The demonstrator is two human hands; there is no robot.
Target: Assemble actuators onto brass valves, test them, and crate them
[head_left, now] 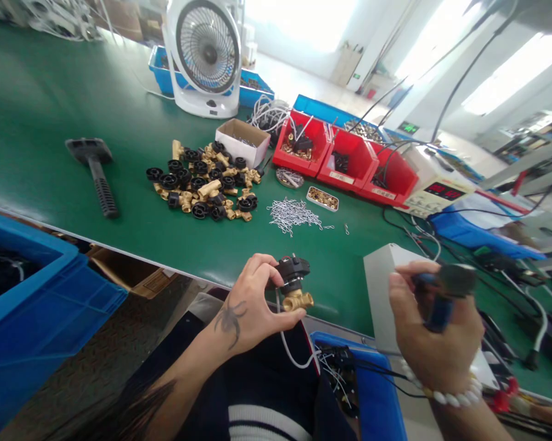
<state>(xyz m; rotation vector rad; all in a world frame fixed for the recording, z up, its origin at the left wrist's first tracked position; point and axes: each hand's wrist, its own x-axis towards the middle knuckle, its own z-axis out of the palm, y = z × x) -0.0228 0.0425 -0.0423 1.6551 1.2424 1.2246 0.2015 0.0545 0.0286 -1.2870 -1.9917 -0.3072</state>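
Observation:
My left hand is closed around a small valve with a black plastic top and a brass body, held at the near edge of the green table; white wires hang from it. My right hand is wrapped round a dark tool with a blue grip, held upright over a grey box. A bead bracelet sits on that wrist. Farther out lie a heap of black caps and brass fittings and a scatter of small metal clips.
A white fan stands at the back, with a cardboard box, red bins, a power supply with a red display and a black brush. Blue crates sit at the left and by my lap.

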